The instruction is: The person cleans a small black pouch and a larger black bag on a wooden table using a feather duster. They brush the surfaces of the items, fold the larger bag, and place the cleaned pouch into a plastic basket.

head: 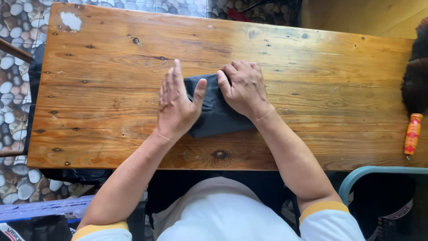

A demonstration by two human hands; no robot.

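A dark grey cloth [215,115], soft and matte, lies folded into a compact, roughly rectangular pad near the middle of the tabletop [111,67], somewhat closer to its near edge. Its visible edges look straight and the surface smooth, with one faint crease running along it.

The left hand [174,105] rests flat with fingers straight and close together, palm on the wood just beside the cloth's left edge, thumb spread out and lying on the fabric. The right hand [243,88] presses on the cloth's far right corner with fingers curled under, knuckles up, gripping nothing that can be seen.

The tabletop is varnished orange-brown planks with dark knots, grain lines and a worn pale patch at the far left corner. Near the right end of the near edge lies an orange patterned handle [412,133] of a dark furry brush [417,76].
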